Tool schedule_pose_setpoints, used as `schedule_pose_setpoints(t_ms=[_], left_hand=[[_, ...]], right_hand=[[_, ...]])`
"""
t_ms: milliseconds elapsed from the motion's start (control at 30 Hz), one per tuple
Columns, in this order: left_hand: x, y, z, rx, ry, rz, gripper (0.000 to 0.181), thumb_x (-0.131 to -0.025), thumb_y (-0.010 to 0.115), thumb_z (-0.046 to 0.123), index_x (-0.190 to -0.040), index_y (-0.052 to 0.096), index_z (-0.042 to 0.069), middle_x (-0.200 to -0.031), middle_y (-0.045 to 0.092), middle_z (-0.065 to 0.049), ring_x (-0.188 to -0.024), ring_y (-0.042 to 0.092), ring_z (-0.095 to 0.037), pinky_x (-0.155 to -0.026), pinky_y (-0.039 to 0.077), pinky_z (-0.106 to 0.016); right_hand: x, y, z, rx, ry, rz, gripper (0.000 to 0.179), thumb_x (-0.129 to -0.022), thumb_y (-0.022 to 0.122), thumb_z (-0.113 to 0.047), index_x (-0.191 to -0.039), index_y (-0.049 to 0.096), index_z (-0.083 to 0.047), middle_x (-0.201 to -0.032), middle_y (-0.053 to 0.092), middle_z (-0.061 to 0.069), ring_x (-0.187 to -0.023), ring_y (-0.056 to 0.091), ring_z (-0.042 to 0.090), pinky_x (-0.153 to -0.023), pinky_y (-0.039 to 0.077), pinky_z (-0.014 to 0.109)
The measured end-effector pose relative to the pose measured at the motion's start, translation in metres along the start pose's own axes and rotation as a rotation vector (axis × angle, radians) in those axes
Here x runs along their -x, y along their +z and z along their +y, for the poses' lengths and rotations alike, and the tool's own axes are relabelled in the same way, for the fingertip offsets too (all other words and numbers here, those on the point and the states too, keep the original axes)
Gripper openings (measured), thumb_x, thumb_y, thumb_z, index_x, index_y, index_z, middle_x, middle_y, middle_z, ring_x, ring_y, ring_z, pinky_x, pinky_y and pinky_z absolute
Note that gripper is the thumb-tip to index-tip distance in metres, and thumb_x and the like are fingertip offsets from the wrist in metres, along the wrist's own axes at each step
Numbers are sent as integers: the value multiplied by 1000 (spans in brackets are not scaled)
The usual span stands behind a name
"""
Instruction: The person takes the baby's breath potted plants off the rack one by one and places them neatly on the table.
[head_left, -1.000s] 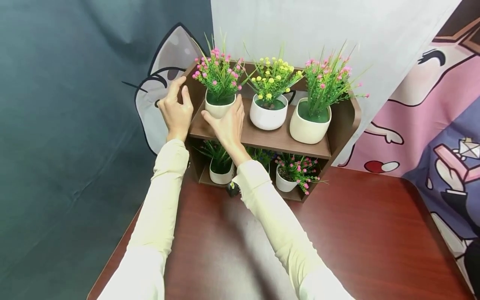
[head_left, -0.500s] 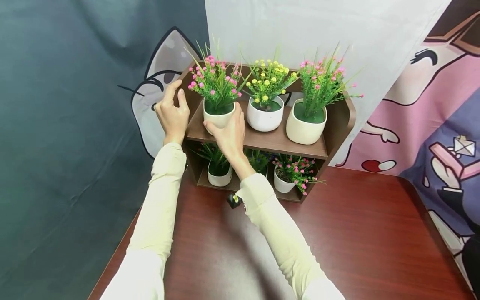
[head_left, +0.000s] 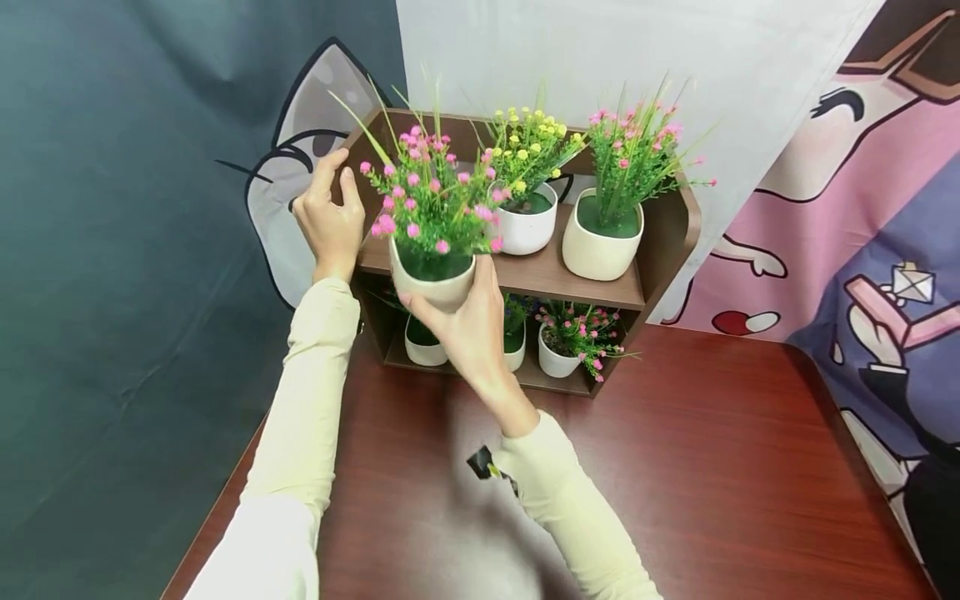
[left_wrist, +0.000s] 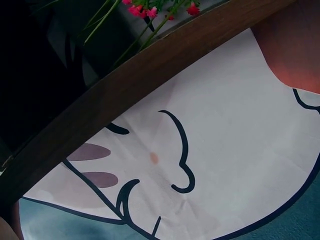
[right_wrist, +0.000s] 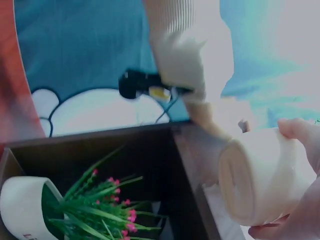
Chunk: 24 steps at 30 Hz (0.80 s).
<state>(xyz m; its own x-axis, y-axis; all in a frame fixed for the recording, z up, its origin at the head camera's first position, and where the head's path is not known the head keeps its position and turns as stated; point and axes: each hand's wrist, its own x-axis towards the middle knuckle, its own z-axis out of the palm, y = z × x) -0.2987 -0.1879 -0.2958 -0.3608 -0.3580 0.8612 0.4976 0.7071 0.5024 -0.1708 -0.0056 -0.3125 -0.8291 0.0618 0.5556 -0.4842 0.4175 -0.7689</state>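
My right hand [head_left: 472, 325] grips a cream flower pot [head_left: 435, 287] with pink flowers and grass blades, thumb at its front and fingers round its right side. The potted plant is raised in front of the upper shelf, and in the right wrist view the bottom of the pot [right_wrist: 235, 182] faces the camera. My left hand [head_left: 333, 225] stays at the left side panel [head_left: 367, 158] of the brown shelf [head_left: 517, 271], fingers loosely bent and thumb apart. The left wrist view shows mostly the panel's edge [left_wrist: 140, 85].
On the upper shelf stand a white pot [head_left: 528, 229] with yellow flowers and a cream pot [head_left: 600, 250] with pink flowers. Several more potted plants, including a pink-flowered one [head_left: 557, 360], fill the lower tier. The shelf stands on a reddish wooden table [head_left: 720, 450] against printed curtains.
My right hand has closed round the left pink-flowered pot and lifted it off the upper shelf, forward towards me. My left hand has stayed at the side panel.
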Motion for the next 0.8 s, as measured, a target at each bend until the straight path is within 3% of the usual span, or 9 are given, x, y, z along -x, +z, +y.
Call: schedule_pose_setpoints(t_ms=[200, 400, 500, 667, 800], left_hand=[[0, 0, 1, 1, -12, 7, 21, -88, 59, 10, -105, 71, 9, -104, 68, 6, -68, 64, -28, -71, 47, -35], [4, -2, -2, -28, -32, -7, 22, -90, 57, 15, -107, 71, 11, -106, 67, 9, -60, 58, -27, -63, 42, -31], [4, -5, -5, -42, -27, -4, 23, -91, 56, 17, -108, 71, 11, -107, 67, 11, -58, 56, -27, -62, 40, -30], [0, -3, -6, -54, -20, -7, 24, -92, 54, 20, -108, 71, 13, -107, 66, 13, -56, 54, -27, -60, 37, -28], [2, 1, -4, -28, -35, -11, 23, -91, 56, 18, -108, 71, 13, -107, 66, 14, -59, 57, -27, -62, 39, -28]], right_hand=[[40, -19, -3, 0, 28, -55, 72, -66, 80, -41, -124, 51, -10, -113, 55, 2, -106, 51, 16, -89, 38, 36], [84, -41, 12, 87, 134, -105, 73, -63, 79, -43, -122, 54, -7, -110, 57, 5, -105, 52, 19, -87, 40, 40], [104, -51, 30, 118, 138, -103, 77, -62, 79, -40, -125, 52, -6, -111, 58, 7, -106, 51, 21, -88, 40, 41], [131, -70, 72, 149, 62, -57, 67, -59, 80, -30, -116, 58, -2, -108, 62, 11, -104, 53, 27, -88, 40, 44], [151, -93, 103, 276, 64, -23, 52, -58, 78, -27, -100, 63, 1, -92, 66, 14, -86, 62, 31, -74, 46, 44]])
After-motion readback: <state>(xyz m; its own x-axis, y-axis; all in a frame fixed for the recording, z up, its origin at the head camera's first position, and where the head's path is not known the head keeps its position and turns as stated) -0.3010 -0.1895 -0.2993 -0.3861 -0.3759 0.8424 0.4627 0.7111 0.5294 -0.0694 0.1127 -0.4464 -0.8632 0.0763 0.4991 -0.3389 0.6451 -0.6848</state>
